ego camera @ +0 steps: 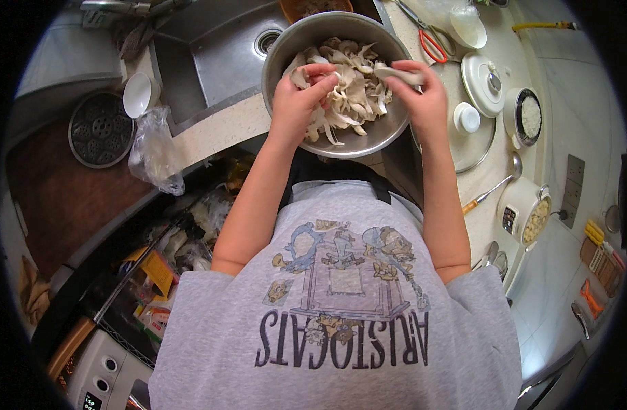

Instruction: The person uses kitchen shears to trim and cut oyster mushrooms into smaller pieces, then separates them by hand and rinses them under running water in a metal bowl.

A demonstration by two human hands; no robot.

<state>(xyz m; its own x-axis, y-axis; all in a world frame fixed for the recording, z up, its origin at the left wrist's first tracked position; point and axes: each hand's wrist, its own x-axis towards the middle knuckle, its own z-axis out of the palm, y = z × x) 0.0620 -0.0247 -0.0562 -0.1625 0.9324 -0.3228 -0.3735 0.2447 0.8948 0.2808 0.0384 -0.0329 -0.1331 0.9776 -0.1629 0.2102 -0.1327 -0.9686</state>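
A large stainless steel bowl (375,144) rests at the sink's right side, over the counter's front edge. Torn oyster mushrooms (350,95) are heaped inside it. Above the left part of the heap, my left hand (299,100) pinches a mushroom piece (299,78) between thumb and fingers. My right hand (421,95), at the bowl's right rim, grips a pale oyster mushroom piece (403,76). The two hands are apart, with loose mushroom strips below and between them. Part of the bowl's left and right rim is hidden by my wrists.
The steel sink (226,56) lies left of the bowl, with an orange-brown basket (288,7) behind. Red-handled scissors (432,47), a glass lid (480,146), a ladle (493,190) and a cooker (516,205) line the right counter. A plastic bag (157,154) hangs over the left edge.
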